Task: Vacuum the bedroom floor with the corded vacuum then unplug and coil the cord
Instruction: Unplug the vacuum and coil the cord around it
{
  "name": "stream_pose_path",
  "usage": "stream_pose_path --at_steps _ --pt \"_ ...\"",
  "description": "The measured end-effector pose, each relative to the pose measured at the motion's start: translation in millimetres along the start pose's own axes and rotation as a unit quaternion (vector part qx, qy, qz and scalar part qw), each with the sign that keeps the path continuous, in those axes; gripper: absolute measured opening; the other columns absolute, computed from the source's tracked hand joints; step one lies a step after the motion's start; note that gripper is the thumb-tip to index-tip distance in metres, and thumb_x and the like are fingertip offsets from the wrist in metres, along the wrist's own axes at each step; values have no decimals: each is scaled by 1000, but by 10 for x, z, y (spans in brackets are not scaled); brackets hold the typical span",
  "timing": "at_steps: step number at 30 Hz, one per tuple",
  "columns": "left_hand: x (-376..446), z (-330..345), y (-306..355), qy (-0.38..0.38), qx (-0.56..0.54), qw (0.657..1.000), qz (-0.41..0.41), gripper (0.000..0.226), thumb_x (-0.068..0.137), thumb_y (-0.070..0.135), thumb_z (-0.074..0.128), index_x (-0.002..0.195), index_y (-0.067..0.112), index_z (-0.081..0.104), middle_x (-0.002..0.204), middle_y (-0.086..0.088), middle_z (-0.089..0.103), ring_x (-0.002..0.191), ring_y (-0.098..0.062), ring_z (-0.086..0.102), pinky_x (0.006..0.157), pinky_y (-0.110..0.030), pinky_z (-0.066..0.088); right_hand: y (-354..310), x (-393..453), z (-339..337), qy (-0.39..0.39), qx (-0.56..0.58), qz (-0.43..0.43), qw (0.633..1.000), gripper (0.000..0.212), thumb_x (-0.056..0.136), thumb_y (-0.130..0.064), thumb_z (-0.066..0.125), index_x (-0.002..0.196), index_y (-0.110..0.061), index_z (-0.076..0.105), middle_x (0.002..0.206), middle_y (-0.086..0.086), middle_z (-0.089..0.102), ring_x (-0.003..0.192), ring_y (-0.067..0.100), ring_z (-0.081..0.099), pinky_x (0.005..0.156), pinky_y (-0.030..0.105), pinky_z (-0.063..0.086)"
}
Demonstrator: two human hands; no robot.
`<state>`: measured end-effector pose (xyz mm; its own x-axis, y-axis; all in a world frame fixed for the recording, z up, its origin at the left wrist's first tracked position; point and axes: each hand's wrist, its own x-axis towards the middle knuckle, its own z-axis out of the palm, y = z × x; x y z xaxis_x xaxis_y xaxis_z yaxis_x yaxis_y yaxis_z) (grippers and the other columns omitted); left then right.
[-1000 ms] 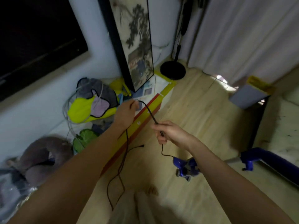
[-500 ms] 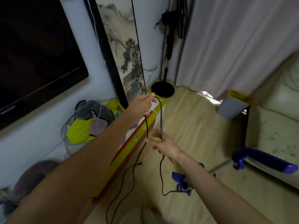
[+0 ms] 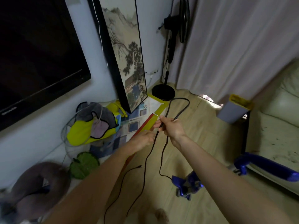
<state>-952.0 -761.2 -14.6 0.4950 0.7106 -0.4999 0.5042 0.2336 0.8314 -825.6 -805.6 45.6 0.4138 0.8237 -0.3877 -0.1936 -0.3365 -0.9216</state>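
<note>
A black cord (image 3: 182,109) forms one loop that stands up above my right hand (image 3: 171,127), which grips both strands where they cross. My left hand (image 3: 143,139) sits just below and to the left, its fingers around the strand that hangs down. The cord runs on to the blue vacuum (image 3: 188,185) lying on the wood floor at lower right. The cord's free end, with its small plug (image 3: 140,166), lies on the floor below my left hand. The vacuum's blue handle (image 3: 265,165) reaches out to the right.
A dark TV (image 3: 38,54) hangs on the left wall. A framed painting (image 3: 127,59) leans in the corner beside a standing fan (image 3: 163,92). Bags and clothes (image 3: 92,125) pile on the floor at left. A grey bin (image 3: 233,112) and a pale sofa (image 3: 275,126) stand right.
My left hand came down from the top of the loop to just below my right hand. My right hand now holds the loop, which has grown wider and stands higher.
</note>
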Motion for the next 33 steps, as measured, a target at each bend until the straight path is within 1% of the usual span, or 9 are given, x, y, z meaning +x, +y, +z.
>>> stream_pose_path --at_steps 3,7,10,12,14,17,21,26,33 --pt "-67 90 -170 -4 102 994 34 34 86 60 42 84 32 60 105 4 65 101 -18 62 94 -37 47 -39 157 -64 27 12 29 999 32 100 -17 51 75 -1 64 74 15 67 34 2 49 35 11 34" --pt "-191 172 9 81 206 965 141 32 102 28 35 72 24 46 78 -4 54 74 -23 57 69 -38 45 -49 339 -183 77 -17 85 993 22 104 -19 41 96 -5 56 68 10 57 39 11 48 29 16 29" --pt "-19 -22 135 163 285 941 84 33 99 16 43 71 6 56 71 -17 54 81 -38 58 64 -36 40 -48 418 -307 92 14 116 989 21 106 -18 31 112 -6 47 68 10 49 46 17 45 28 16 28" --pt "40 -111 206 85 378 922 26 35 97 15 46 64 3 51 65 -16 47 93 -44 57 66 -38 42 -110 427 -335 73 106 118 985 30 106 -22 33 96 -2 53 68 12 52 50 19 49 32 19 38" --pt "25 -92 355 -3 457 889 25 37 97 17 49 62 4 49 62 -15 42 74 -35 57 65 -38 42 -224 397 -282 32 164 109 980 44 106 -30 33 76 -4 52 71 14 58 57 20 57 44 22 50" --pt "23 -3 568 -75 501 856 101 45 94 24 56 55 5 43 53 -3 34 47 -11 33 50 -25 29 -318 356 -129 -52 150 84 984 34 106 -28 34 89 -5 52 84 17 61 71 24 61 62 28 54" --pt "50 -113 687 -78 453 867 191 24 82 21 70 76 -2 73 72 -16 64 62 -18 51 60 -25 37 -136 259 -84 -93 -201 14 975 30 103 -33 42 98 -8 57 100 21 66 83 27 61 85 43 52" --pt "3 -275 795 -51 423 887 179 23 85 19 69 76 -3 72 70 -18 63 59 -17 46 53 -18 31 -32 234 -127 -129 -388 2 913 45 105 -35 31 68 -15 48 70 12 58 52 17 48 53 30 38" --pt "-115 -285 151 -75 301 946 95 28 97 17 52 69 14 57 72 6 54 71 -3 55 74 -22 43 -63 421 -431 -105 -221 82 966 48 84 -53 66 60 -18 43 44 -5 36 35 10 25 37 20 20"
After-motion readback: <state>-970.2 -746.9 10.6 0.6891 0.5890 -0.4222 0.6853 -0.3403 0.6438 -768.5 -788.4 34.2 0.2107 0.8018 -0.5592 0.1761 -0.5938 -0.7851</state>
